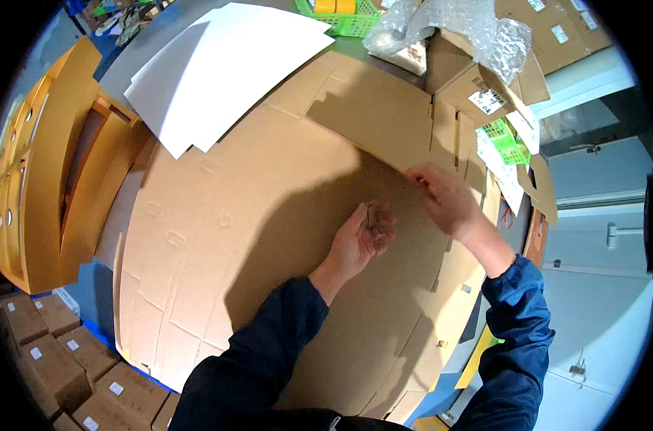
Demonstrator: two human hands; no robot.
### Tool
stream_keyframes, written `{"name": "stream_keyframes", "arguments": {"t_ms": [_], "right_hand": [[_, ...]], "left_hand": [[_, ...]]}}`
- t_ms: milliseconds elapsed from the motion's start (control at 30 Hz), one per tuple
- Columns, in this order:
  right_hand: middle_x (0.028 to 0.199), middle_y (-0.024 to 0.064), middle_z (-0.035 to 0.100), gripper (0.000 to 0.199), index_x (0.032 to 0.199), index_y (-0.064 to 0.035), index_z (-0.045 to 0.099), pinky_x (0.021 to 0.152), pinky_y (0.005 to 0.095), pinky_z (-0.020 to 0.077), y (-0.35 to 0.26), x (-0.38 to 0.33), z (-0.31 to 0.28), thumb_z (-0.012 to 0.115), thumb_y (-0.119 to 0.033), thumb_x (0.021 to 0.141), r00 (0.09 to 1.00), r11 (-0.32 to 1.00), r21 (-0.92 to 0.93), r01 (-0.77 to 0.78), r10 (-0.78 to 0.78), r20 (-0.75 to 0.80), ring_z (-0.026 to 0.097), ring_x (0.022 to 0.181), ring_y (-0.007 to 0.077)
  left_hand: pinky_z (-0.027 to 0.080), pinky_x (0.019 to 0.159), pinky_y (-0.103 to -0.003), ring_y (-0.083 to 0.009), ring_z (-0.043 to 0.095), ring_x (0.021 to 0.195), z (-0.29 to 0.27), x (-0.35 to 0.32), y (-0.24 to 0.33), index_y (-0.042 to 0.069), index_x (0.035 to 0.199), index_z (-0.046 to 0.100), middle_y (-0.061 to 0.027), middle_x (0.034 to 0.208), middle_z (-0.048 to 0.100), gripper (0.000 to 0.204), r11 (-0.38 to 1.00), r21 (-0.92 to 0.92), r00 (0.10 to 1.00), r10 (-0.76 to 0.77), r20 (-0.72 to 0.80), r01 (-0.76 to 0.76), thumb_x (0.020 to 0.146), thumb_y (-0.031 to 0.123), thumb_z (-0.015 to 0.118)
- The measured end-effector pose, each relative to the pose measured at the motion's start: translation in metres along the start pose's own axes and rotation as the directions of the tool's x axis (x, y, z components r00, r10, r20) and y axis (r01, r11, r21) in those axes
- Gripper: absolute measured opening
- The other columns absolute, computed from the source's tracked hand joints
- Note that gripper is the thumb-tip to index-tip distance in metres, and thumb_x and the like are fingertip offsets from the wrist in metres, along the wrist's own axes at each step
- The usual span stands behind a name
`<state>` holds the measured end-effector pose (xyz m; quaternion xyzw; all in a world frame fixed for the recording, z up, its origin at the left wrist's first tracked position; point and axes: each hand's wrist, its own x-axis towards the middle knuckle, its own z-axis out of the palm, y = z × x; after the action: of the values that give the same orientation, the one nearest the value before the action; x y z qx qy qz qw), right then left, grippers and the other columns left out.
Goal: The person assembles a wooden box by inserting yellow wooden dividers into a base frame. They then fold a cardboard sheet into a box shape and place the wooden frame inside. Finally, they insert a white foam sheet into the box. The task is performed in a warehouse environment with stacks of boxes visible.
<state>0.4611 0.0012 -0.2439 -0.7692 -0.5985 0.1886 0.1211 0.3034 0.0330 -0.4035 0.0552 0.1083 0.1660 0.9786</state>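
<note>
A large sheet of brown cardboard (219,194) with fold lines, slots and flaps lies across the table in front of me. Over its middle, my left hand (357,241) is turned partly palm up with the fingers curled inward. Something small may lie in those fingers, too blurred to name. Farther right, my right hand (445,197) has its fingers bent together by the edge of a cardboard flap (384,118). Motion smears this hand, and whatever its fingertips hold is hidden. Both hands cast shadows on the cardboard.
White sheets (226,68) overlap the cardboard's far left. Yellow-orange panels (46,172) stand at left, above small brown boxes (61,366). At the far right are an open carton (470,90), bubble wrap (456,25) and green baskets (510,140). Pale cabinets (599,302) line the right.
</note>
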Motion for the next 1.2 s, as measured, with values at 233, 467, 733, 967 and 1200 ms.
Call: {"name": "stream_keyframes", "arguments": {"t_ms": [233, 467, 733, 967, 1200], "right_hand": [[0.136, 0.0173, 0.041, 0.065, 0.134, -0.0073, 0.041, 0.104, 0.0424, 0.0323, -0.016, -0.027, -0.013, 0.060, 0.003, 0.073, 0.931, 0.945, -0.318, 0.079, -0.183, -0.315, 0.039, 0.123, 0.0370], [0.127, 0.0174, 0.049, 0.045, 0.122, -0.0061, 0.051, 0.093, 0.0397, 0.0448, -0.053, -0.158, 0.068, 0.058, 0.002, 0.078, 0.998, 0.997, 0.051, -0.051, 0.053, -0.043, 0.050, 0.114, 0.0372], [0.108, 0.0177, 0.053, 0.027, 0.109, -0.0029, 0.055, 0.077, 0.0406, 0.0498, -0.171, -0.296, 0.198, 0.056, -0.006, 0.082, 0.986, 0.850, 0.504, -0.155, 0.106, 0.126, 0.056, 0.098, 0.0354], [0.097, 0.0138, 0.050, 0.019, 0.094, -0.0036, 0.055, 0.069, 0.0412, 0.0504, -0.232, -0.312, 0.242, 0.057, -0.017, 0.081, 0.960, 0.971, 0.110, -0.214, 0.188, 0.207, 0.054, 0.090, 0.0297], [0.095, 0.0154, 0.048, 0.021, 0.090, -0.0040, 0.053, 0.070, 0.0418, 0.0483, -0.258, -0.321, 0.259, 0.060, -0.018, 0.076, 0.985, 0.986, -0.008, -0.165, 0.165, 0.041, 0.051, 0.092, 0.0317]], "left_hand": [[0.049, 0.071, -0.031, -0.0156, 0.060, 0.086, -0.008, 0.004, -0.001, 0.007, 0.118, 0.052, -0.0057, 0.102, 0.062, 0.041, 0.996, -0.090, 0.994, 0.011, 0.109, -0.001, 0.099, 0.039, 0.034], [0.047, 0.074, -0.032, -0.0190, 0.058, 0.083, -0.005, 0.013, 0.002, 0.002, 0.113, 0.052, -0.0087, 0.094, 0.060, 0.039, 0.993, 0.030, 0.984, 0.112, 0.137, -0.117, 0.099, 0.033, 0.033], [0.041, 0.066, -0.028, -0.0153, 0.048, 0.071, -0.014, -0.060, 0.035, 0.001, 0.109, 0.053, -0.0024, 0.080, 0.052, 0.027, 0.949, 0.297, 0.994, -0.112, -0.010, 0.110, 0.096, 0.024, 0.044], [0.041, 0.063, -0.026, -0.0119, 0.049, 0.070, -0.007, -0.262, 0.098, 0.004, 0.108, 0.057, -0.0022, 0.085, 0.054, 0.029, 0.779, 0.622, 0.892, 0.222, -0.393, 0.080, 0.097, 0.028, 0.043], [0.046, 0.075, -0.030, -0.0145, 0.054, 0.081, -0.031, -0.368, 0.067, 0.007, 0.106, 0.056, -0.0029, 0.090, 0.057, 0.026, 0.835, 0.549, 0.760, 0.375, -0.531, -0.028, 0.097, 0.027, 0.043]]}}
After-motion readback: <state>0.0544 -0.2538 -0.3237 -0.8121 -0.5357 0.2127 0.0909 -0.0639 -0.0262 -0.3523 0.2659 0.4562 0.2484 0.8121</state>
